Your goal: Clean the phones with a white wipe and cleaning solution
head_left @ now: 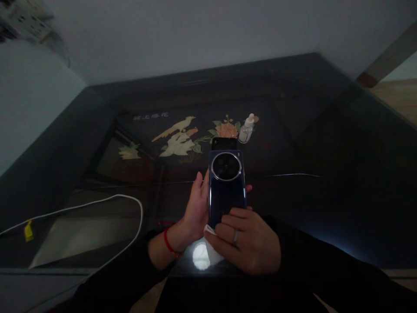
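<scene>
The step in hand looks like rubbing the back of the shiny dark blue phone with a soft white piece of cloth or paper; that is my guess from how the hands sit. The next move seems to call for a steady hold below and a light, flat push on top, with care around the big round black camera with its silver ring.

The phone is up between the two hands, over the near side of the shiny black desk. Its back faces up, and the camera end points away from the person. The left hand is under it and along its left side, thumb up, with fingertips peeking out on the right side. The right hand is bent over the low end of the phone and pinches the white piece by the bottom left corner. Its fingers cover that end, so I cannot see all of the white piece.

A flat dark shape shows just past the phone's top; I cannot tell if it is a thing or a reflection. A small clear bottle with a white dropper top stands farther off, to the right.
</scene>
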Available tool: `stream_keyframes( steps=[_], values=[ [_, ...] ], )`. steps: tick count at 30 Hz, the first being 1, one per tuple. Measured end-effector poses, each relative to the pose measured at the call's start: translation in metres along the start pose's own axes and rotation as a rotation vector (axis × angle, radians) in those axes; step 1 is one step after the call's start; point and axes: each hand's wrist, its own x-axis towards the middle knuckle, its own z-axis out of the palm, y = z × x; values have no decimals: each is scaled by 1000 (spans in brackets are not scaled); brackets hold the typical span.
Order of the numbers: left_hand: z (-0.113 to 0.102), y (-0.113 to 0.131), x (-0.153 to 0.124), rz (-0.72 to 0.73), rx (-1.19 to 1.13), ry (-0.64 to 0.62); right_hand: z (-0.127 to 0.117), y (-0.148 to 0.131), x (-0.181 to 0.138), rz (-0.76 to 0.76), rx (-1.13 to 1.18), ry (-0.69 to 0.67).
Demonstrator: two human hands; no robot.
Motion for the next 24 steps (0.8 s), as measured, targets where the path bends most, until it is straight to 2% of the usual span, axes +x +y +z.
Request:
stream_keyframes(
  steps=[4,8,13,18,20,22,24],
  values=[
    [-2,5,-1,62,23,-9,-7,9,-2,-2,-3,-12],
    [-5,14,-2,85,7,-20,-22,24,-9,73,-5,-63],
    [-7,16,-3,84,-4,-9,-28,35,-14,150,-26,-26],
    [-10,7,-12,-18,-12,-47,-32,45,-16,423,-147,48],
    [-10,4,-14,-45,-3,-72,-33,46,-15,480,-160,68],
    [-10,3,-14,-20,38,-44,-31,43,-13,433,-161,50],
    [-8,2,-11,33,77,24,-28,39,-11,296,-147,-7]
  ],
)
